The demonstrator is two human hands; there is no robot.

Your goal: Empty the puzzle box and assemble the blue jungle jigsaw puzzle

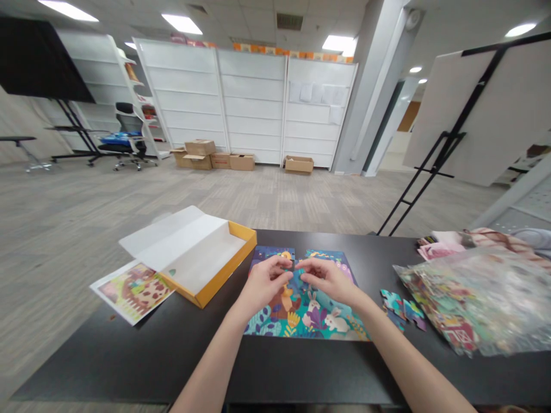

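Note:
A colourful jigsaw puzzle (297, 318) with rabbits and plants lies nearly whole on the black table, a narrow dark gap showing at its far edge. Over its upper middle, my left hand (270, 278) is curled, thumb and fingers drawn together. My right hand (326, 279) faces it, also curled, the fingertips of both hands almost meeting. A thin dark sliver shows between them; whether it is a held piece or the gap behind, I cannot tell. Several loose puzzle pieces (404, 310) lie right of the puzzle, partly behind my right forearm.
An open yellow box (215, 275) with a white lining stands at the left, over a picture sheet (133, 292). A clear plastic bag (486, 298) full of pieces lies at the right, with pink cloth (443, 245) behind. The black table (172, 361) extends towards me.

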